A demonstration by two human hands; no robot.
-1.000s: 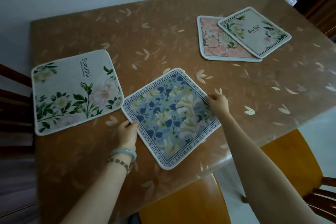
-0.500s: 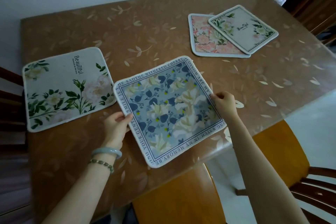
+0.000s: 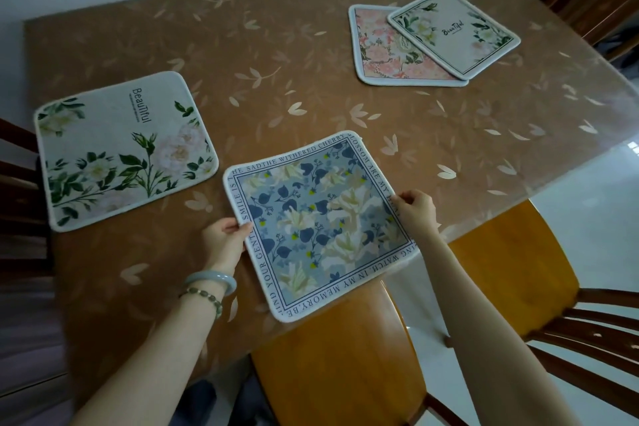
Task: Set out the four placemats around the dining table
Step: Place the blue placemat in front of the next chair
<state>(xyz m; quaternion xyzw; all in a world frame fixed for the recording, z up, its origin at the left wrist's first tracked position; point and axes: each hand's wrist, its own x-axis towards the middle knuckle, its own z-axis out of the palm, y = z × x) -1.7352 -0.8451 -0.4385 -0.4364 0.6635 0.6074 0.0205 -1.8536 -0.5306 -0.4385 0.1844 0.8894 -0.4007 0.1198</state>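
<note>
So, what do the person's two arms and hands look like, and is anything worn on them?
Both forearms are bare, with no sleeves in view. The left hand has two things on its wrist: a smooth, pale green-grey round bangle and, just behind it, a thin bracelet of small dark greenish beads. The right hand and its wrist carry nothing that shows. No gloves or rings are visible.
</note>
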